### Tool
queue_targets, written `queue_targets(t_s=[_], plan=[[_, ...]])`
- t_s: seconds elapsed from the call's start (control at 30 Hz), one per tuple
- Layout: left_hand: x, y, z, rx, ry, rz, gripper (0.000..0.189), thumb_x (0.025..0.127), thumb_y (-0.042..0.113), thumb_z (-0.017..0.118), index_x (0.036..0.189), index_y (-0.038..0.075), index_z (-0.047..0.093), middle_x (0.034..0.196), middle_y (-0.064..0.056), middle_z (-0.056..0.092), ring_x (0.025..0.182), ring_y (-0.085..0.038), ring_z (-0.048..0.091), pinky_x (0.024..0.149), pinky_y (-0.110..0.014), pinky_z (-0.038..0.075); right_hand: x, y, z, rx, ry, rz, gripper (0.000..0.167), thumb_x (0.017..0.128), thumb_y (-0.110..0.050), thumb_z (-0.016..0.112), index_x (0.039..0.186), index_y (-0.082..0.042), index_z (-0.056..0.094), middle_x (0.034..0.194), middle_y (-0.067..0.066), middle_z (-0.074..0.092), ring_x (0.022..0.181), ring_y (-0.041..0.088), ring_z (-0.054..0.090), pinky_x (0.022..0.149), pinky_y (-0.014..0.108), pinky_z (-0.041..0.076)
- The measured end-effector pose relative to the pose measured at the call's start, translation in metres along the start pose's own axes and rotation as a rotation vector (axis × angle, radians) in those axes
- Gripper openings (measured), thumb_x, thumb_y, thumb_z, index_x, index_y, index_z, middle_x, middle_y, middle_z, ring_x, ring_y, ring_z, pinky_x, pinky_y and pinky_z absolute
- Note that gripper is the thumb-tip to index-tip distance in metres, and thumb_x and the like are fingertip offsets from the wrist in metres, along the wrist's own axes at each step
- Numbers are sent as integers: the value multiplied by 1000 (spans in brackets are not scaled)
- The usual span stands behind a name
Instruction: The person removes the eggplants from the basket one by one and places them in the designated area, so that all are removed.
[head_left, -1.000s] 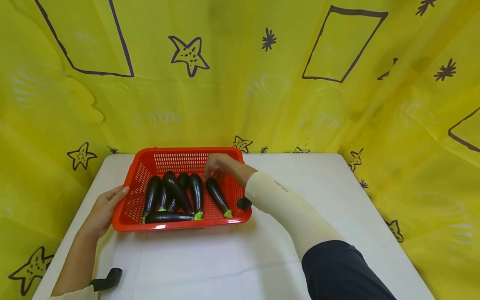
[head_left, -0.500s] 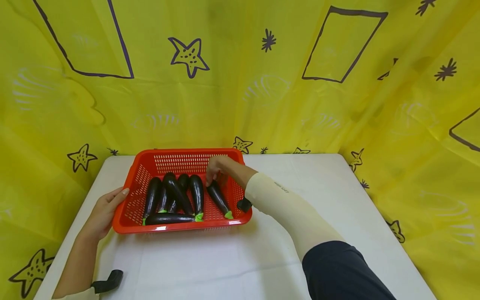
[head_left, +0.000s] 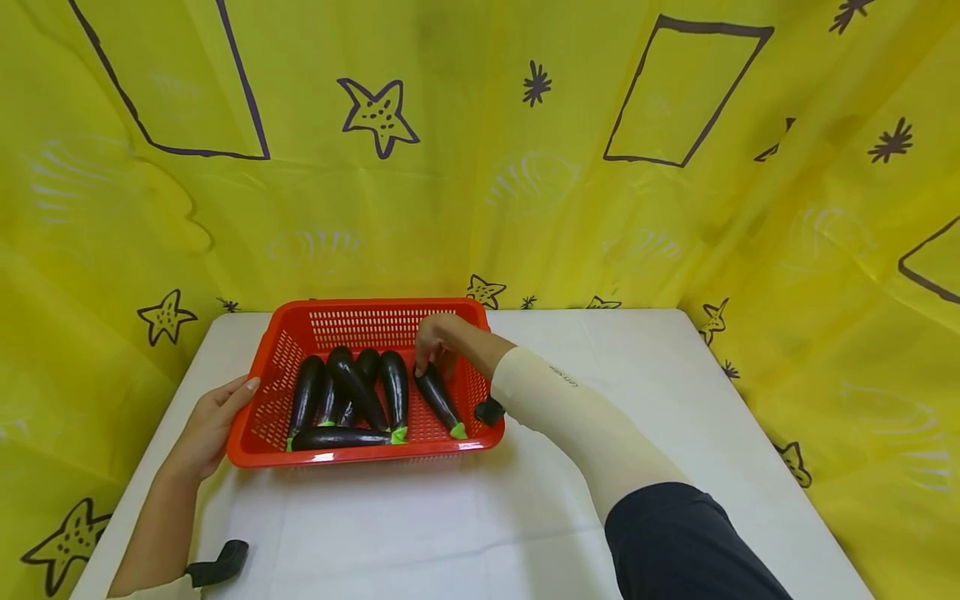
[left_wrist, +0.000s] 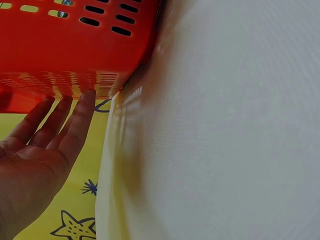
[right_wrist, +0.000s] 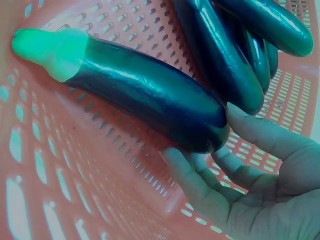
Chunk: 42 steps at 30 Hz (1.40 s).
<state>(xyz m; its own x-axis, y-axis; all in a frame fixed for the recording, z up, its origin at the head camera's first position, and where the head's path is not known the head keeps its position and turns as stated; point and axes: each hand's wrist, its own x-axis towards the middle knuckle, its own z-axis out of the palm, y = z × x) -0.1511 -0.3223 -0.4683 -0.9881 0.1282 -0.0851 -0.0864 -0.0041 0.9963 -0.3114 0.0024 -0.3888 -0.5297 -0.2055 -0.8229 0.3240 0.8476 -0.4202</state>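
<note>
A red plastic basket (head_left: pixel 375 452) with slotted walls holds several dark purple eggplants with green stem ends. At its left side my left hand (head_left: pixel 204 423) grips the rim, thumb on top; the left wrist view shows its fingers (left_wrist: pixel 80 120) reaching along the outer wall. My right hand (head_left: pixel 437 340) is inside the basket's right part, pinching the rounded end of a lone eggplant (right_wrist: pixel 155 95) between thumb and fingers. That eggplant's green stem end points toward the basket's near side. Left of it lie the other eggplants (head_left: pixel 352 387), partly piled on one another.
The basket sits on a white-covered table (head_left: pixel 600 367), toward its far left. Behind and at both sides hangs a yellow curtain (head_left: pixel 450 208) with drawn starfish and shells. Black wrist mounts (head_left: pixel 219 563) show on both forearms.
My right hand has moved slightly down and right, its fingers coming from just above the lone eggplant onto its rounded end. My left hand stays on the basket rim.
</note>
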Motion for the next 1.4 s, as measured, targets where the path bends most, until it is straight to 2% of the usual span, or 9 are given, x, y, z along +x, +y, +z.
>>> queue_targets(t_s=[0.27, 0.57, 0.8, 1.07, 1.3, 1.4], plan=[[0, -1, 0, 10, 7, -26, 67, 115, 28, 43, 158, -18, 17, 105, 14, 73, 87, -12, 76, 71, -31, 64, -3, 3, -3, -17, -14, -30, 20, 94, 5, 74, 114, 8, 69, 126, 30, 65, 116, 40, 68, 97, 46, 59], [0, 1, 0, 21, 9, -42, 68, 115, 29, 42, 159, -16, 16, 105, 16, 72, 87, -11, 75, 71, -31, 64, -12, 10, -6, 35, -25, -91, 28, 93, 5, 74, 120, 9, 68, 132, 35, 58, 113, 44, 68, 91, 46, 61], [-1, 3, -1, 35, 14, -49, 68, 115, 30, 42, 159, -16, 15, 103, 18, 71, 86, -9, 75, 71, -30, 63, -14, 17, -10, 84, -51, -130, 27, 93, 7, 74, 118, 10, 68, 120, 29, 62, 114, 43, 69, 94, 47, 60], [-2, 3, 0, 32, 14, -34, 67, 115, 29, 41, 158, -16, 15, 104, 17, 72, 86, -10, 75, 70, -30, 63, -15, 25, -12, 110, -70, -195, 26, 93, 8, 73, 119, 8, 67, 115, 23, 62, 103, 37, 70, 95, 48, 59], [-1, 1, 2, 8, 12, -26, 68, 116, 28, 41, 158, -18, 15, 104, 15, 73, 85, -12, 76, 70, -31, 64, -15, 33, -19, 148, -45, -271, 16, 94, 7, 71, 109, 8, 70, 110, 20, 64, 95, 33, 70, 96, 51, 58], [-1, 1, 2, -7, 11, -20, 68, 115, 28, 42, 157, -19, 14, 104, 13, 74, 85, -13, 76, 69, -32, 64, -17, 35, -22, 170, -26, -302, 16, 94, 6, 72, 109, 6, 68, 110, 20, 64, 96, 33, 71, 95, 50, 59]])
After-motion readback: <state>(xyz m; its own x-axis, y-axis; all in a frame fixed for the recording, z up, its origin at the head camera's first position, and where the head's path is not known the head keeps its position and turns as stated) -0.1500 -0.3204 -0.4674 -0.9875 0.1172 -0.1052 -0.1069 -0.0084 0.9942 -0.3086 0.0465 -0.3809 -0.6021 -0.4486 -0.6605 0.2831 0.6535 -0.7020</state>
